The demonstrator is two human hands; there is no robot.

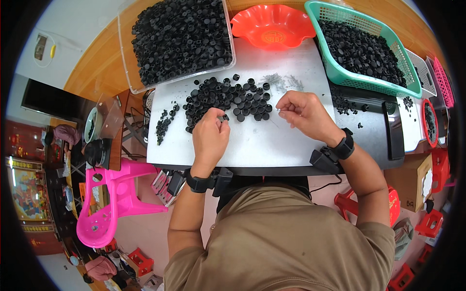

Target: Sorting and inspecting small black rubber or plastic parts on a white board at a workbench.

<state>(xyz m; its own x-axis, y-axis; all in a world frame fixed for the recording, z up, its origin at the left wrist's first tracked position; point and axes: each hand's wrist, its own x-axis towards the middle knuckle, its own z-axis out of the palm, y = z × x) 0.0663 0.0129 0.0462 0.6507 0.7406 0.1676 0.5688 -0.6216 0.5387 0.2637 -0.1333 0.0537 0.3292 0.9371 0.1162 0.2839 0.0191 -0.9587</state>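
Observation:
My left hand (210, 137) is closed at the near edge of a pile of round black plastic caps (208, 97), with a small black part (224, 117) pinched between thumb and forefinger. My right hand (307, 115) hovers over the white sheet (262, 145), thumb and forefinger pinched together. A tiny shiny bit shows at those fingertips, too small to name. Between the hands lies a looser group of black caps (252, 102). Beyond them are thin, grey, wire-like pieces (274, 81) in two little heaps. Smaller black parts (165, 125) form a narrow pile at the left.
A clear bin (127, 63) full of black parts stands at the back left. Beside it sits a red scalloped bowl (273, 29). A green basket (349, 77) of black pieces stands back right, with scattered black bits (344, 104) before it. A pink chair (114, 194) is at left.

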